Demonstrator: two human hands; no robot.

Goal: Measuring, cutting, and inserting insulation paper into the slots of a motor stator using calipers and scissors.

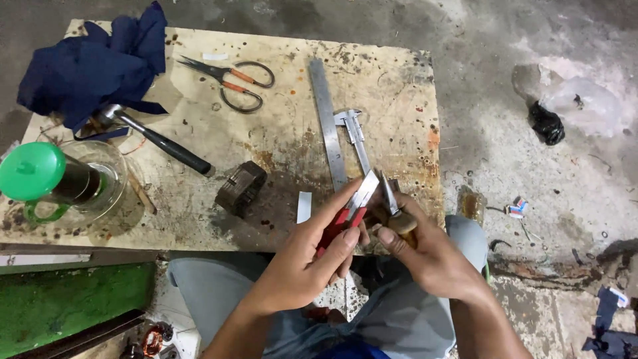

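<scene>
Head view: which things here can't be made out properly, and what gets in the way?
- Red-handled tool: its grip is hidden by the left hand.
- Small brown piece: mostly covered by the right hand; kind unclear.
- Hammer: head partly under the blue cloth.
- Coppery coil: cut by the bottom edge.

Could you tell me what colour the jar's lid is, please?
The jar's lid is bright green, seen in the head view.

One scissors (pixel 234 81), one hammer (pixel 156 139), two hands (pixel 312 262).
</scene>
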